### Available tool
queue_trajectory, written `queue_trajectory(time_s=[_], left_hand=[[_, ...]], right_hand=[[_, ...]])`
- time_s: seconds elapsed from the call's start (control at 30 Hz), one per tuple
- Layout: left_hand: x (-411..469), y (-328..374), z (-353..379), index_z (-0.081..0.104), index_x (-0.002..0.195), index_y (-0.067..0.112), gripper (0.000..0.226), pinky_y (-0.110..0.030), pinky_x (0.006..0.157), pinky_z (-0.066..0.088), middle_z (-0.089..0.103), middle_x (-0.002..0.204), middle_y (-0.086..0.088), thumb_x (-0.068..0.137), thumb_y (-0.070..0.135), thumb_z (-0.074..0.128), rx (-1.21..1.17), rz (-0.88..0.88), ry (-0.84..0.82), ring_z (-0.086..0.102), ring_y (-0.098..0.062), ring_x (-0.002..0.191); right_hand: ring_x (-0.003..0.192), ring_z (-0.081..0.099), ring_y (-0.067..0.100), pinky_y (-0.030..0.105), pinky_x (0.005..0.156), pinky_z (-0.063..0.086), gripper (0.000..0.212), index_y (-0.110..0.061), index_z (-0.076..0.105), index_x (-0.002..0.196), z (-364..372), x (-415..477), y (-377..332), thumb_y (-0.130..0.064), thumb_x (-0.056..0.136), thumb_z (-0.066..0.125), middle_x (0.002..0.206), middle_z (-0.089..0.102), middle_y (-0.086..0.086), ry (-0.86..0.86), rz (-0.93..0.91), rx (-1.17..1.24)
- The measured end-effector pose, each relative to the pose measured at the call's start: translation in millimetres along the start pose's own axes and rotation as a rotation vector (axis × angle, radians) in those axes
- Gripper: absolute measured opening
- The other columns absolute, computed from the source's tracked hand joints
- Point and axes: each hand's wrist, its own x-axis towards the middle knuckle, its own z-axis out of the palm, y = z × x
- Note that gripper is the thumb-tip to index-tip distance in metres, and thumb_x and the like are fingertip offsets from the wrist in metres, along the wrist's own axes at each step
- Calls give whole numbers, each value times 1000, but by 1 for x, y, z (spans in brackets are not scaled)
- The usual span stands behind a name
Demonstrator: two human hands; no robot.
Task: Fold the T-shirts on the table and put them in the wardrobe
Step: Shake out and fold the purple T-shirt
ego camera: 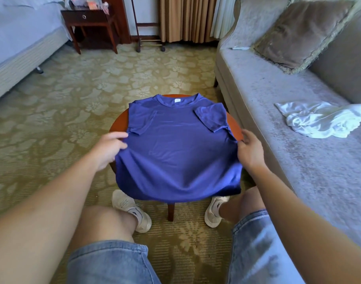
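A blue T-shirt (175, 144) lies spread over a small round wooden table (119, 123), collar at the far side, both sleeves folded inward, hem hanging over the near edge. My left hand (108, 149) pinches the shirt's left side edge just below the sleeve. On the opposite side, my right hand (249, 149) pinches the right edge. A crumpled white T-shirt (323, 119) lies on the grey sofa to the right. No wardrobe is in view.
The grey sofa (298, 171) with a brown cushion (300, 31) runs along the right. A bed (17, 44) and a dark nightstand (89, 21) stand at the far left. Patterned carpet surrounds the table; my knees and shoes are under its near edge.
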Motion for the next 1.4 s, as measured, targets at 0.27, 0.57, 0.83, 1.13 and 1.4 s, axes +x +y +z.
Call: queue_trajectory(time_s=[0.27,0.57,0.83,1.13,1.4], left_hand=[[58,53,13,26,153,17,69,-26,97,36,46,145,-8,94,20,62,119,148,157,48,-24,130],[50,-22,29,33,146,9,76,-40,99,42,42,145,-18,86,42,67,792,-74,111,45,-39,128],[18,-33,16,23,152,18,70,-38,73,59,39,149,-10,92,9,58,547,-236,62,65,-27,73],[-63,26,-21,59,87,20,12,-14,43,45,60,81,-5,91,11,66,18,69,15,58,-3,41],[-151,77,-56,65,91,13,9,-19,68,49,71,68,2,90,5,63,-398,265,-52,66,-4,59]], right_hand=[[139,38,26,31,112,31,67,-4,22,152,22,100,-47,-17,94,54,152,37,12,-165,45,-167],[124,46,42,42,100,40,63,-6,39,140,23,70,27,-17,83,61,138,43,24,-149,229,-592],[79,68,38,47,77,59,28,0,62,95,-6,38,46,-2,71,47,85,68,20,-184,276,-404],[39,43,17,21,43,38,23,-12,60,85,-60,-15,-46,7,87,48,67,48,11,-340,124,194],[55,66,17,23,59,57,37,-7,59,87,-121,-71,-106,19,85,34,80,58,17,-481,-8,500]])
